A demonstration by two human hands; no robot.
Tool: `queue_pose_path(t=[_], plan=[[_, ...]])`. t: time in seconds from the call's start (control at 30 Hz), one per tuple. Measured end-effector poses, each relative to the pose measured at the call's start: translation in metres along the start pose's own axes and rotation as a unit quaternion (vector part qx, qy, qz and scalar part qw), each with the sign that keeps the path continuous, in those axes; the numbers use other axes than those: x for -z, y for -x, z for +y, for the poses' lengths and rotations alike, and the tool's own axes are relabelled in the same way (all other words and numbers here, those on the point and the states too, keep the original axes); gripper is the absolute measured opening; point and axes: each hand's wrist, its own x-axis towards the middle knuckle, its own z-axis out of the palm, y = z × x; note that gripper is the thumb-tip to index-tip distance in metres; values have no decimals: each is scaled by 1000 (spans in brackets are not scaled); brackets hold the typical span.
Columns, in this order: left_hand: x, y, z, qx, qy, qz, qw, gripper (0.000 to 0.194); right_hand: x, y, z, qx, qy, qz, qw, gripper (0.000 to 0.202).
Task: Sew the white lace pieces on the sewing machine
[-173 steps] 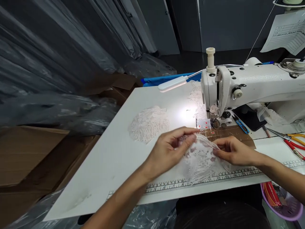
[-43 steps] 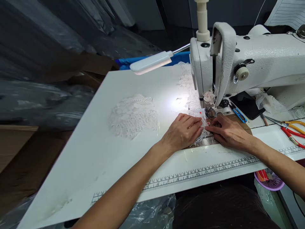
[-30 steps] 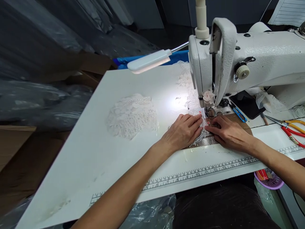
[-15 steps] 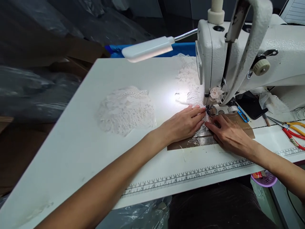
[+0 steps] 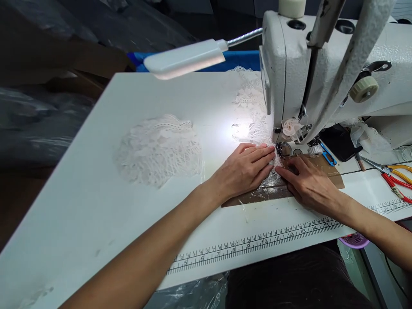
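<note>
My left hand (image 5: 246, 169) lies flat on white lace (image 5: 252, 113), its fingers extended side by side toward the needle area of a white sewing machine (image 5: 292, 77). Just right of it, my right hand (image 5: 307, 182) has its thumb and index finger bent together at the lace edge; what they grip is too small to make out. Both hands rest over a brown plate (image 5: 257, 196) in front of the presser foot. The lace runs from under my left hand back along the machine's left side. A separate pile of white lace (image 5: 161, 148) lies to the left.
A lamp (image 5: 185, 58) on a flexible neck lights the table (image 5: 96, 206). Right of the needle are a blue thread snipper (image 5: 327, 153), a black phone-like object (image 5: 341, 141) and scissors with red and yellow handles (image 5: 391, 176). A printed ruler (image 5: 264, 242) follows the front edge.
The view has shifted slightly, with the machine appearing larger. Both hands keep nearly the same positions by the needle; the left hand's fingers lie slightly closer together.
</note>
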Motion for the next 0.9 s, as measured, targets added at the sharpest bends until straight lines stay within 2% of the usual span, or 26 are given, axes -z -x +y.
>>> queue_pose_path(t=[0.2,0.43,0.73,0.9], plan=[[3,-2,2,8,-6,-12,1000,31,0,0,-2,-9,4,-14,1000,32],[-2,1,-4,0,39,-21,999,33,-3,2,-2,-13,-3,-3,1000,33],[3,-2,0,4,6,-17,1000,30,-1,2,-4,-31,-28,-9,999,35],[2,-2,-2,5,27,-21,999,31,-1,1,-3,-28,-40,4,999,37]])
